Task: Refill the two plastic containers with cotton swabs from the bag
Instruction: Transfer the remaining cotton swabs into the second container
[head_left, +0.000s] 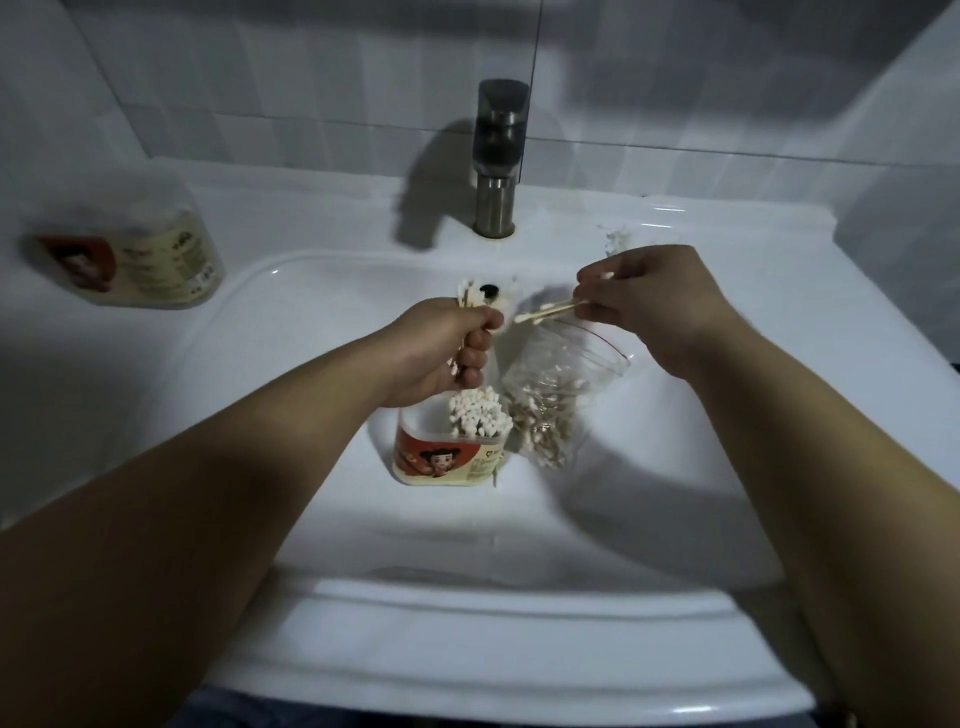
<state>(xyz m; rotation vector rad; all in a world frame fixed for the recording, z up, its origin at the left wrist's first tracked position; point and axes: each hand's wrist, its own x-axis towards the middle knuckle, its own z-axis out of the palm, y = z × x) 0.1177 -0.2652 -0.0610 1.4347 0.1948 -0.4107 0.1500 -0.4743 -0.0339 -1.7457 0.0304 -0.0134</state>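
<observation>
My left hand (441, 353) grips a bundle of cotton swabs (485, 296) upright above an open plastic container (441, 457) with a red cartoon label, which stands in the sink basin and holds a cluster of white-tipped swabs (478, 413). My right hand (649, 301) pinches a few swabs (545, 312) pointing left, over the clear plastic bag (556, 384) of swabs that lies in the basin next to the container. A second container (145, 254), with its lid on, lies on the counter at far left.
The white sink (363, 597) fills the view, with a dark metal faucet (496, 156) at the back centre. A few loose swabs (618, 239) lie on the rim right of the faucet. Tiled walls close in behind and on both sides.
</observation>
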